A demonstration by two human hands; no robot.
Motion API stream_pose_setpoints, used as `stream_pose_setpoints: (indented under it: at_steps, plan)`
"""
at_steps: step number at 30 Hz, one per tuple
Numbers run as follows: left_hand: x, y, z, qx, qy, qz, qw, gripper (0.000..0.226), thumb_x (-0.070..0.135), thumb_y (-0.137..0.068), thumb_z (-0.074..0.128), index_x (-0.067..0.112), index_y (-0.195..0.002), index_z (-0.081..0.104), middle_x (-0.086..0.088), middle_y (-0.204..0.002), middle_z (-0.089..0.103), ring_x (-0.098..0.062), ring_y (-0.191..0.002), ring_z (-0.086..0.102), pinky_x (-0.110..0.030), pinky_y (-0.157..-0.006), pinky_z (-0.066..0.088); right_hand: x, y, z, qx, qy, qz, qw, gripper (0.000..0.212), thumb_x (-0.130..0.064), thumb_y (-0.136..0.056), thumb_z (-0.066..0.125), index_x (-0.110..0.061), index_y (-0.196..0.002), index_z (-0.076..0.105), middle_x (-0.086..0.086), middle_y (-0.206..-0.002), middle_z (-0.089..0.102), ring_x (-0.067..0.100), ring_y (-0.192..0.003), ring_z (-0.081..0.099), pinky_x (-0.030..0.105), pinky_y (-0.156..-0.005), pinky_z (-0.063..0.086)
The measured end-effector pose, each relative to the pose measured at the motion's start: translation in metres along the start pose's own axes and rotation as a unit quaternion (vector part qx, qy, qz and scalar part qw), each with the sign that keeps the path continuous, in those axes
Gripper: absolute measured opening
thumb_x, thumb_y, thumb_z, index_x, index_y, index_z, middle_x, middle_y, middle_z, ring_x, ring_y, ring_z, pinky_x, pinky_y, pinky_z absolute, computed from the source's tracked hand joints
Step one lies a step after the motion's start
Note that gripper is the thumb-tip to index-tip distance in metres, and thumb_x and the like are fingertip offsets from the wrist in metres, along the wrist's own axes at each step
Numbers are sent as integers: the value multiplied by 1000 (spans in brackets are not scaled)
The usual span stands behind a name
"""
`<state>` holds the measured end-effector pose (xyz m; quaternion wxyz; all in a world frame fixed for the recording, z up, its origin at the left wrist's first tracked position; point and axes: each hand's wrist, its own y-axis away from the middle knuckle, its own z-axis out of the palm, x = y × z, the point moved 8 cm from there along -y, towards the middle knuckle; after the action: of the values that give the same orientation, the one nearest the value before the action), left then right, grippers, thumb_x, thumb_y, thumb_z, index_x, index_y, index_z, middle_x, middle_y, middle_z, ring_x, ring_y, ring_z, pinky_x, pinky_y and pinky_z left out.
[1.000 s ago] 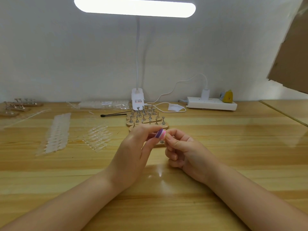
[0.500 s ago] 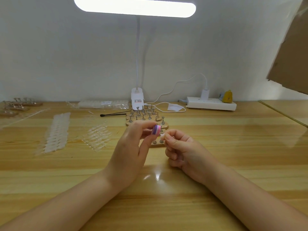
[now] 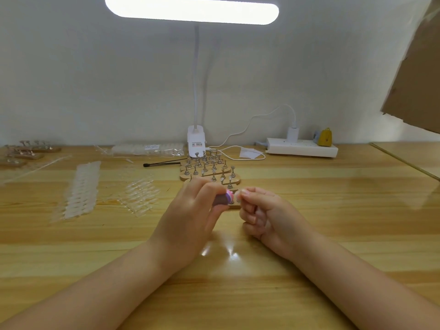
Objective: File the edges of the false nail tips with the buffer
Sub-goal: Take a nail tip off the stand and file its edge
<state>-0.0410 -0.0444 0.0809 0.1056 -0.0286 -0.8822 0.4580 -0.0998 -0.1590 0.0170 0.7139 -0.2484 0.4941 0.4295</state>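
My left hand grips a small purple and pink buffer block between thumb and fingers, over the middle of the wooden table. My right hand pinches a clear false nail tip at its fingertips, right beside the buffer's pink end. The tip is tiny and mostly hidden by my fingers. Just behind both hands stand wooden holders with several metal nail stands.
Clear nail tips lie in rows at the left and centre left. A black-tipped tool, a bag of tips, the lamp base and a power strip line the back. More holders sit far left.
The buffer in my left hand has moved slightly down and turned, its purple side now facing me. My right hand has stayed in place with the nail tip.
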Motion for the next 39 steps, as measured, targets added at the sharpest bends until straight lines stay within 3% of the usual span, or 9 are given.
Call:
stream_pose_setpoints:
  at_steps: [5,9,14,18,23,28,33,37,39]
  plan:
    - [18,0,1,-2,-21,81,996,19,21,-91,58,17,-107,49,-8,-93,61,-20,-82,60,-30,-76,50,-1,3,7,-27,33,-9,999,4,-15,-76,61,-13,-73,59,-2,-58,41,8,-47,33,21,-43,14]
    - [10,-2,-4,15,-66,64,996,16,20,-90,58,10,-104,57,-9,-90,61,-24,-78,60,-36,-68,52,0,0,2,-10,-3,6,1000,14,-13,-80,55,-13,-68,62,-3,-58,38,7,-45,34,19,-41,14]
    - [26,3,3,3,-112,165,980,19,12,-87,69,11,-102,57,-10,-86,65,-24,-74,61,-35,-66,52,1,1,7,-33,23,8,999,26,-10,-90,51,-15,-67,63,-2,-60,39,7,-46,33,22,-43,11]
    - [6,-6,-12,29,-109,88,990,15,17,-89,61,4,-94,68,-11,-83,64,-27,-72,63,-39,-66,53,2,0,6,-28,13,26,999,10,-19,-75,57,-14,-68,54,-4,-57,35,7,-45,33,19,-40,12]
    - [28,1,0,14,-65,156,985,19,16,-90,65,13,-104,52,-7,-86,66,-19,-79,62,-28,-76,51,2,1,9,-46,36,19,998,8,-14,-81,56,-14,-74,52,-3,-60,41,6,-45,35,21,-44,12]
    - [2,-4,-8,14,-45,57,997,14,14,-87,65,2,-95,64,-9,-84,62,-22,-72,61,-37,-65,53,2,0,6,-42,20,20,999,8,-20,-77,57,-14,-74,52,-4,-58,36,7,-46,34,17,-39,17]
    - [16,-1,0,4,14,90,996,22,19,-89,62,15,-108,51,-6,-92,61,-16,-81,60,-27,-75,51,2,1,7,-48,44,8,998,10,-19,-79,60,-12,-82,54,-1,-63,40,7,-47,37,17,-39,20]
    - [-2,-1,-1,7,-1,22,1000,16,9,-84,69,1,-97,63,-7,-87,59,-19,-75,59,-37,-67,52,1,1,6,-45,22,12,999,6,-17,-81,56,-13,-80,52,-4,-59,39,7,-47,35,17,-40,18]
    - [-2,-1,-4,23,15,22,999,19,10,-85,68,3,-101,60,-5,-90,58,-13,-79,55,-30,-71,51,1,1,6,-45,27,7,999,7,-18,-83,56,-14,-77,55,-4,-59,38,7,-47,36,18,-41,17]
